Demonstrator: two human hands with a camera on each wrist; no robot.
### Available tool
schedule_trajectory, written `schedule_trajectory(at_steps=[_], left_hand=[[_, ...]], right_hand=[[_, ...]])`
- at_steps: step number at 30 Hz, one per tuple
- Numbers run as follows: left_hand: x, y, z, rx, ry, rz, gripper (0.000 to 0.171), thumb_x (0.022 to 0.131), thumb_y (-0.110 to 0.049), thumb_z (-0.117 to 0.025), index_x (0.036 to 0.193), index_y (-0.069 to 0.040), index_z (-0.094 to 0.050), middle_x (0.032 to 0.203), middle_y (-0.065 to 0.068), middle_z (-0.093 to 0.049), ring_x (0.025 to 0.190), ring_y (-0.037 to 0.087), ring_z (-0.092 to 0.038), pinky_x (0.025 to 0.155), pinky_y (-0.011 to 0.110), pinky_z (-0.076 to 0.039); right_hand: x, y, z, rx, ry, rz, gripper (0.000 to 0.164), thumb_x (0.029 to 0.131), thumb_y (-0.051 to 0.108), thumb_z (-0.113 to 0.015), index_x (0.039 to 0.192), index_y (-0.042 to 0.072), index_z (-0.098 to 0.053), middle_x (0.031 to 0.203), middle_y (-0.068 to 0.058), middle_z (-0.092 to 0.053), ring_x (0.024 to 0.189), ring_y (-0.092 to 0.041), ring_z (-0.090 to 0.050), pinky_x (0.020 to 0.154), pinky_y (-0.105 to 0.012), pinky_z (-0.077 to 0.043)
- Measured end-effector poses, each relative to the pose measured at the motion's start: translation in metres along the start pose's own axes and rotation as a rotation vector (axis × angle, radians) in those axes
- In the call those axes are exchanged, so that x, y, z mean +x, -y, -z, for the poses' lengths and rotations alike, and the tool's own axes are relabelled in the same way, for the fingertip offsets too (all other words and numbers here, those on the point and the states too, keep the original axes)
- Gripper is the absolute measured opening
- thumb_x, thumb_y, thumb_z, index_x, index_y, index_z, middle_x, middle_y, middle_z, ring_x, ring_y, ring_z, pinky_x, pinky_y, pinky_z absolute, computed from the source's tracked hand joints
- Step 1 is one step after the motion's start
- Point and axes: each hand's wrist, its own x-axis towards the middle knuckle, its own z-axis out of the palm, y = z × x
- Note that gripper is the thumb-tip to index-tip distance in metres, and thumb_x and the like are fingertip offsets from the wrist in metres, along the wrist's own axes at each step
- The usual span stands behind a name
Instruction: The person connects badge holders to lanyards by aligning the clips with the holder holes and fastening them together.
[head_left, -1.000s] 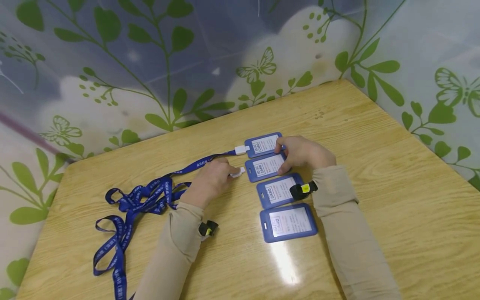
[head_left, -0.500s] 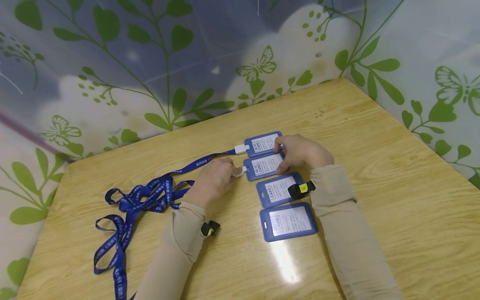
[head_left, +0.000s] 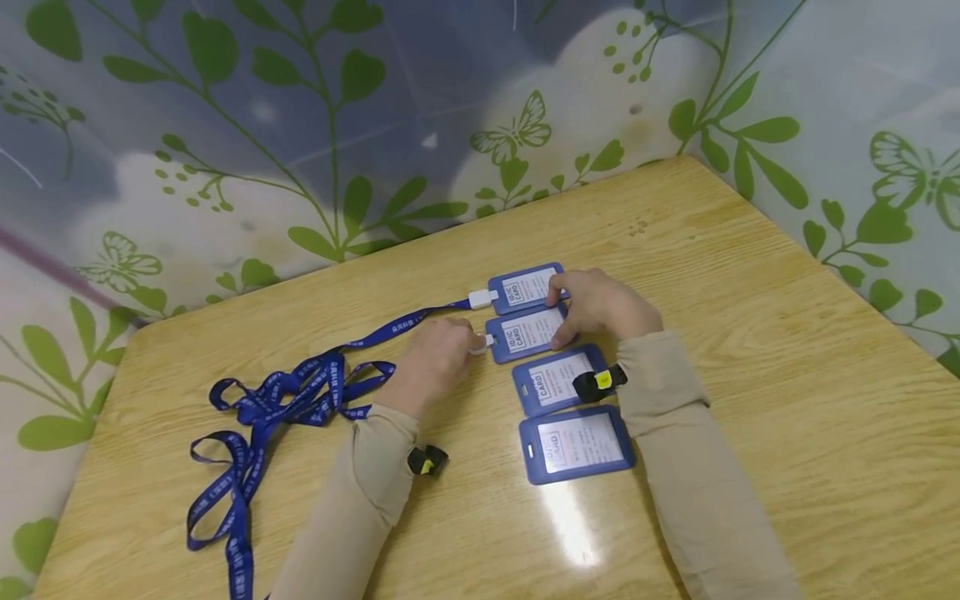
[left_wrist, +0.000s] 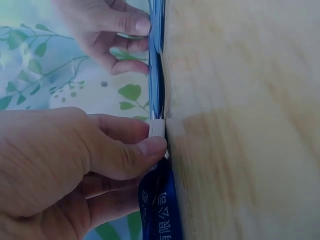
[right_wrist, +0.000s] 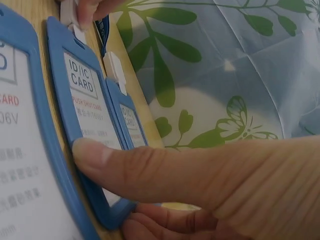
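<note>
Between thumb and fingers my left hand [head_left: 435, 358] pinches a white plastic clip [left_wrist: 157, 128] on the end of a blue lanyard [left_wrist: 162, 210]. The clip's narrow tab meets the slotted end of a blue badge holder [head_left: 525, 333], second from the back; whether it passes through the slot cannot be told. My right hand [head_left: 607, 304] grips that holder's opposite end, its thumb [right_wrist: 95, 152] on the near long edge and fingers partly hidden beyond. Just behind lies another badge holder [head_left: 525, 287], joined to a lanyard by its own white clip [head_left: 480, 299].
Two more blue badge holders, one partly under the right wrist strap [head_left: 558, 379] and one nearer [head_left: 577, 446], lie in the row without clips. Tangled blue lanyards [head_left: 292, 396] spread over the wooden table [head_left: 787, 400] at left. A leaf-patterned wall [head_left: 420, 100] borders the back.
My left hand has moved slightly right and brought the clip's tab from just off the badge holder onto its slotted end. The holder and my right hand have shifted slightly left.
</note>
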Motion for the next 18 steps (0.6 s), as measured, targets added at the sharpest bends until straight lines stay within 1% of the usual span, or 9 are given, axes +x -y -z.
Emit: schedule_trajectory(at_steps=[3,6,8,10,15,18], left_hand=[[0.0011,-0.0021,-0.0009,-0.018,-0.002,0.001,0.027,0.091,0.003,-0.066,0.110,-0.010,-0.080,0.095,0.011,-0.075,0.083,0.025,-0.069,0.080,0.037,-0.059],[0.0021,-0.0022,-0.0005,-0.028,-0.039,-0.005,0.028,0.088,0.006,-0.067,0.107,-0.010,-0.080,0.093,0.011,-0.075,0.079,0.023,-0.067,0.076,0.035,-0.059],[0.0018,-0.0011,0.0001,-0.041,-0.066,-0.005,0.029,0.086,0.007,-0.069,0.107,-0.010,-0.080,0.093,0.010,-0.075,0.080,0.022,-0.067,0.076,0.034,-0.058],[0.0013,0.0003,-0.0003,-0.062,-0.075,0.002,0.030,0.085,0.007,-0.070,0.107,-0.010,-0.080,0.097,0.009,-0.075,0.086,0.023,-0.069,0.081,0.034,-0.059],[-0.0003,0.0026,-0.0028,-0.144,-0.046,0.015,0.030,0.086,0.006,-0.070,0.111,-0.009,-0.079,0.109,0.009,-0.075,0.104,0.025,-0.070,0.095,0.036,-0.056],[-0.0010,0.0033,-0.0012,-0.162,-0.023,0.012,0.026,0.091,0.000,-0.071,0.114,-0.008,-0.077,0.115,0.010,-0.073,0.111,0.027,-0.068,0.101,0.038,-0.054]], right_hand=[[0.0007,-0.0006,-0.0010,0.008,0.007,-0.012,0.046,0.079,0.017,-0.087,0.116,0.012,-0.060,0.130,-0.017,-0.058,0.112,-0.033,-0.052,0.098,-0.049,-0.046],[0.0016,0.0013,0.0009,0.001,0.010,-0.008,0.045,0.081,0.017,-0.086,0.117,0.012,-0.059,0.131,-0.017,-0.057,0.113,-0.033,-0.052,0.099,-0.050,-0.046],[0.0019,0.0038,0.0031,-0.009,0.007,0.000,0.045,0.082,0.017,-0.085,0.118,0.012,-0.059,0.130,-0.017,-0.058,0.112,-0.033,-0.052,0.099,-0.050,-0.047],[0.0019,0.0056,0.0040,-0.016,0.010,0.008,0.045,0.082,0.017,-0.085,0.118,0.012,-0.058,0.129,-0.018,-0.058,0.112,-0.033,-0.053,0.099,-0.050,-0.047],[0.0008,0.0022,0.0009,0.008,0.023,-0.009,0.045,0.082,0.017,-0.085,0.118,0.011,-0.057,0.127,-0.017,-0.059,0.110,-0.033,-0.054,0.098,-0.048,-0.047],[0.0016,-0.0031,-0.0005,0.023,0.014,-0.002,0.046,0.082,0.017,-0.085,0.118,0.010,-0.058,0.120,-0.016,-0.060,0.106,-0.031,-0.054,0.094,-0.046,-0.046]])
